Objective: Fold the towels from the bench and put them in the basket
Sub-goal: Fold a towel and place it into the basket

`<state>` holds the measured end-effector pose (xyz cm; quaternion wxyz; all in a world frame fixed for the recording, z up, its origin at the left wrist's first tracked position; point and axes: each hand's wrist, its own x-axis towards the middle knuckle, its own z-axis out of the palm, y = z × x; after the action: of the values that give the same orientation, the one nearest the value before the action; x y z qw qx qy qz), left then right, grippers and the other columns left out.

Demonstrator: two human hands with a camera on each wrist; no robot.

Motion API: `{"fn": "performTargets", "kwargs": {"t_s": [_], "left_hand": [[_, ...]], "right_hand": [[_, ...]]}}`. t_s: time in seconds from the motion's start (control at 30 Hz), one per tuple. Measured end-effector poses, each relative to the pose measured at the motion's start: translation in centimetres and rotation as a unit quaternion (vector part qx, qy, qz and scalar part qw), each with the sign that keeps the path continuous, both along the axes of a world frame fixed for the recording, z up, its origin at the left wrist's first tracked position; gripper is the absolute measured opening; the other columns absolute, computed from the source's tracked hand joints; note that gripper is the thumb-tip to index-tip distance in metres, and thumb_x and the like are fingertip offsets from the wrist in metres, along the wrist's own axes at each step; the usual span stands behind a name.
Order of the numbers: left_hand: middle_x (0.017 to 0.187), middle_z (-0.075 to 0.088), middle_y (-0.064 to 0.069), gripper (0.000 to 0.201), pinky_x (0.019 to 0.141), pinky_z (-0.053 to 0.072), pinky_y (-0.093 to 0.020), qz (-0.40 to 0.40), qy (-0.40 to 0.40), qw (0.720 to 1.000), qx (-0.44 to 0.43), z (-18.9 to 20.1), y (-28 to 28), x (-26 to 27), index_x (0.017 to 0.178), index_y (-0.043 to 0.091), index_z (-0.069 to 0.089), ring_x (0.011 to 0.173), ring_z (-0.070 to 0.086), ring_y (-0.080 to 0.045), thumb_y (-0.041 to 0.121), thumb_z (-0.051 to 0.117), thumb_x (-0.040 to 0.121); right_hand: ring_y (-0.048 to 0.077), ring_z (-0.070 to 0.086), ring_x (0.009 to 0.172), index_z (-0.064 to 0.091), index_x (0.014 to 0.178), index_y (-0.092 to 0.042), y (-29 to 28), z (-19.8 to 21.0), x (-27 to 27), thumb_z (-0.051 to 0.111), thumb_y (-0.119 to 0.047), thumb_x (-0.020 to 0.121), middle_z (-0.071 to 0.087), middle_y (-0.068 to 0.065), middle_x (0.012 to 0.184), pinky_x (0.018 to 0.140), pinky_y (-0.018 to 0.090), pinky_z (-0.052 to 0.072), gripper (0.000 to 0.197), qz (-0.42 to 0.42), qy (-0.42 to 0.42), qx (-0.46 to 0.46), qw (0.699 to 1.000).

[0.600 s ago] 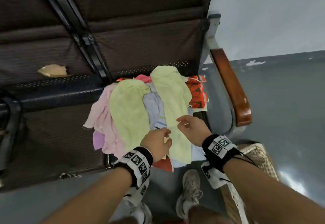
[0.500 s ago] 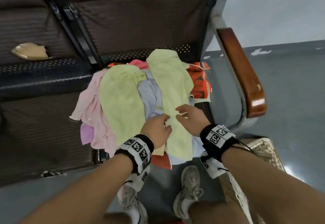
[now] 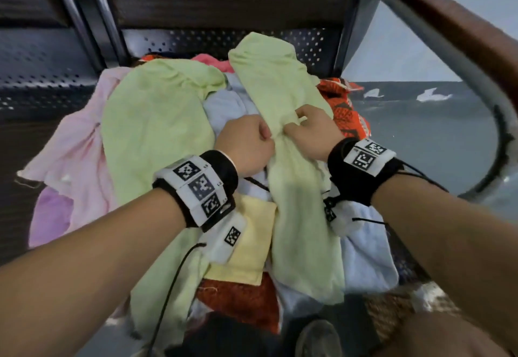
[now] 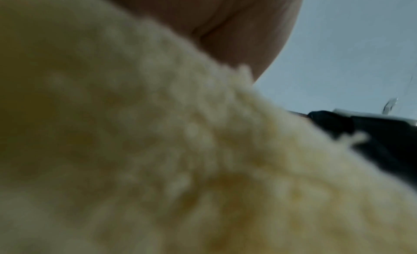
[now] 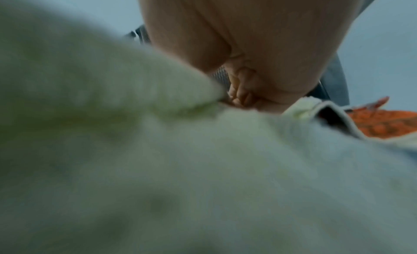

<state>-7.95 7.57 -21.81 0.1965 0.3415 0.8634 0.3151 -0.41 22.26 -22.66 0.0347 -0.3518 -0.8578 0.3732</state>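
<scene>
Now two hands, left hand (image 3: 246,143) and right hand (image 3: 314,132), fingers pinching one of two green towels (image 3: 294,188).

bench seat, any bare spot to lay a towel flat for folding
Bare patch: the dark perforated seat left of the pink towel, bordered by the backrest behind. The seat under both hands is crowded: the left hand and right hand grip the long green towel atop the heap, which spills over the front edge.

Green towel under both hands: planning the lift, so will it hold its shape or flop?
Probably flop: the green towel drapes over the pile and bunches where the left hand and right hand pinch it. Likely light, being thin terry.
</scene>
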Motion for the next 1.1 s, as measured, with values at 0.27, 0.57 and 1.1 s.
{"fn": "performTargets", "kwargs": {"t_s": [0.27, 0.57, 1.1], "left_hand": [[0.114, 0.057, 0.0, 0.077, 0.081, 0.049, -0.023, -0.038, -0.138, 0.984, 0.106, 5.3, -2.8, 4.2, 0.136, 0.013, 0.027, 0.101, 0.059, -0.013, 0.033, 0.076, 0.081], [0.089, 0.075, -0.001, 0.012, 0.081, 0.058, -0.035, 0.004, -0.102, 0.972, 0.213, 12.5, -8.4, 6.5, 0.09, 0.016, 0.074, 0.084, 0.071, -0.016, 0.026, 0.069, 0.091], [0.108, 0.057, 0.008, 0.046, 0.087, 0.049, -0.035, 0.001, 0.238, 0.957, 0.165, 8.8, -15.0, 6.6, 0.108, 0.029, 0.051, 0.098, 0.053, -0.013, 0.046, 0.077, 0.074]], "right_hand": [[0.017, 0.049, 0.05, 0.05, 0.088, -0.012, -5.0, 8.1, 3.0, 0.063, -0.01, 0.094, 0.047, 0.004, 0.064, 0.049, 0.027, 0.046, 0.014, 0.019, 0.161, -0.269, 0.949], [0.011, 0.059, 0.1, 0.057, 0.125, -0.018, -7.2, 12.5, 7.6, 0.058, 0.004, 0.088, 0.058, 0.003, 0.119, 0.077, 0.022, 0.05, 0.043, 0.211, 0.161, -0.067, 0.962], [0.001, 0.058, 0.077, 0.061, 0.101, -0.015, -11.6, 12.7, 7.9, 0.065, -0.029, 0.095, 0.064, -0.016, 0.084, 0.075, 0.027, 0.046, 0.016, 0.167, 0.271, 0.064, 0.946]]}}
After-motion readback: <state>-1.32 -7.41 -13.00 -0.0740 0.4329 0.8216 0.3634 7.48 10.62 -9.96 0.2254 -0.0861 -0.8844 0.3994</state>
